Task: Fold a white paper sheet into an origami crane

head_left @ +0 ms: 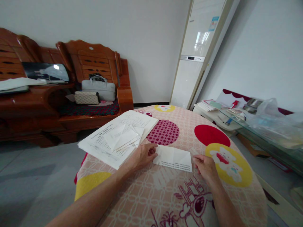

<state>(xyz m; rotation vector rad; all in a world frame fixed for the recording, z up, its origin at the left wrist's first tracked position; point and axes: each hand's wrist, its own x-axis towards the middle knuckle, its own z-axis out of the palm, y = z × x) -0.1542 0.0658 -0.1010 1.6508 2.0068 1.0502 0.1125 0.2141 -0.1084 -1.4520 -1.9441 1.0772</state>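
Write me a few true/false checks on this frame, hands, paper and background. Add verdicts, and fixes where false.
1. The left hand is at the left edge of the folded printed sheet. True.
2. The folded printed sheet is completely blank. False: lines of print show along its near edge.
3. Folded papers lie on top of the stack of printed sheets. True.
4. The right hand rests on the stack of printed sheets. False: it is by the right edge of the folded printed sheet.
5. The quilted clutch sits in front of the gray handbag. True.
6. The tablecloth is plain white. False: it is patterned, with red and yellow circles among others.
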